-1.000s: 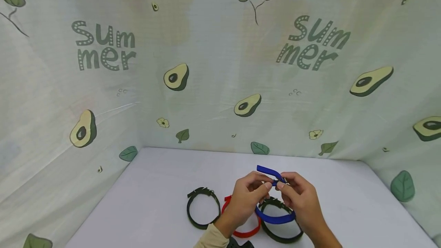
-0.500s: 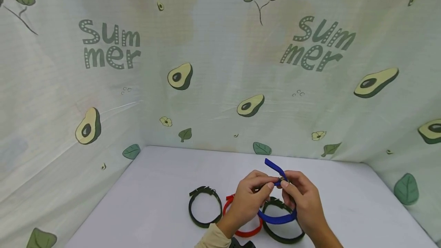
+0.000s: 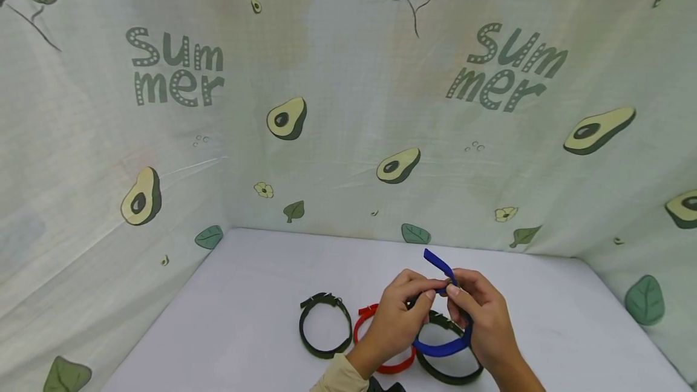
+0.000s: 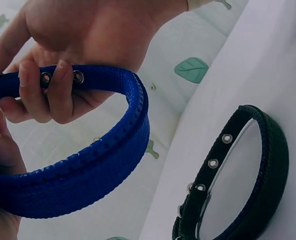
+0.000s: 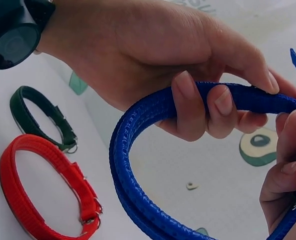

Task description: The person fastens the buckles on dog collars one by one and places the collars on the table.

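Observation:
A blue webbing collar (image 3: 442, 349) is held up over the table, its loop hanging below both hands. The left hand (image 3: 400, 313) pinches it near the metal buckle, forefinger stretched toward the right hand. From the other side, the right hand (image 3: 486, 313) grips the strap with its thumb at the buckle. A free strap end (image 3: 435, 262) sticks up between the hands. The left wrist view shows the right hand's fingers curled over the strap beside metal eyelets (image 4: 77, 76). In the right wrist view, the left hand (image 5: 168, 60) wraps its fingers round the band.
On the white table (image 3: 245, 295) lie a dark green collar (image 3: 302, 334) at left and a red collar (image 3: 395, 369), partly behind the left forearm. Another dark green collar (image 3: 452, 380) lies beneath the blue one. A printed cloth (image 3: 327, 77) surrounds the table's back and sides.
The blue strap's free end has swung from a slant to the left to standing more upright. Both hands have shifted slightly right, and the view has moved a little.

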`<action>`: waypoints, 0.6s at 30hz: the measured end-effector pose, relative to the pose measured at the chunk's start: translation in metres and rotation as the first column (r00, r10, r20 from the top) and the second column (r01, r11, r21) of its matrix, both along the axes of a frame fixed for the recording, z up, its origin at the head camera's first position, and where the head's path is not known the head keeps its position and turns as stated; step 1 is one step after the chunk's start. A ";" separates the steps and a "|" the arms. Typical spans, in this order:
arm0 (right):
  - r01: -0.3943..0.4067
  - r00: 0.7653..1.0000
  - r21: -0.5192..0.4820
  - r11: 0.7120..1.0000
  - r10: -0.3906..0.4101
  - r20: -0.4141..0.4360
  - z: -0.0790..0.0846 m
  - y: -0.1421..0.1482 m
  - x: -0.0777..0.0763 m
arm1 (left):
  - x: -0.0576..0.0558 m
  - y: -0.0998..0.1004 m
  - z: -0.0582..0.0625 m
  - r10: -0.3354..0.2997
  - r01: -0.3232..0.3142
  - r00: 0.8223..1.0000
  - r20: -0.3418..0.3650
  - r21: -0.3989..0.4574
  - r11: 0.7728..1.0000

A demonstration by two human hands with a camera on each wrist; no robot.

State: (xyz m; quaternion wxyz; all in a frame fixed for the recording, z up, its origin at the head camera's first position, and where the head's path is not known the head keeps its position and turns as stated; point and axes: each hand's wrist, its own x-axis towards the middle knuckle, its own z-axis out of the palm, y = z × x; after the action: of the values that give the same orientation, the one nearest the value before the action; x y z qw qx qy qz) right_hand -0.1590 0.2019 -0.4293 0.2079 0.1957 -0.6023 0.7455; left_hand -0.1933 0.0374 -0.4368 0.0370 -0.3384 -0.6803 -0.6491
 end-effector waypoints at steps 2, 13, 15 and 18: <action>-0.001 1.000 -0.020 1.000 0.001 -0.015 -0.001 0.000 -0.001 | 0.000 0.000 0.001 0.003 -0.003 1.000 -0.004 -0.011 1.000; -0.056 0.998 -0.003 0.998 0.056 0.019 0.000 0.003 0.000 | 0.000 0.001 0.002 0.015 -0.017 0.997 -0.074 -0.026 1.000; -0.086 0.996 -0.022 0.996 0.087 0.033 0.000 0.004 0.000 | -0.001 0.001 0.001 0.027 -0.029 0.995 -0.092 -0.030 0.999; -0.120 0.991 -0.054 0.991 0.122 0.045 -0.001 0.003 -0.001 | -0.001 0.000 -0.001 0.039 -0.044 0.994 -0.100 -0.041 0.998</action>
State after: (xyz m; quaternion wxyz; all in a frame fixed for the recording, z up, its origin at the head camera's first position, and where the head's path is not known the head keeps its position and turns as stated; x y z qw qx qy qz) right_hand -0.1597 0.2052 -0.4303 0.1527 0.2086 -0.5749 0.7763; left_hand -0.1944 0.0372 -0.4378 0.0768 -0.3567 -0.6985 -0.6156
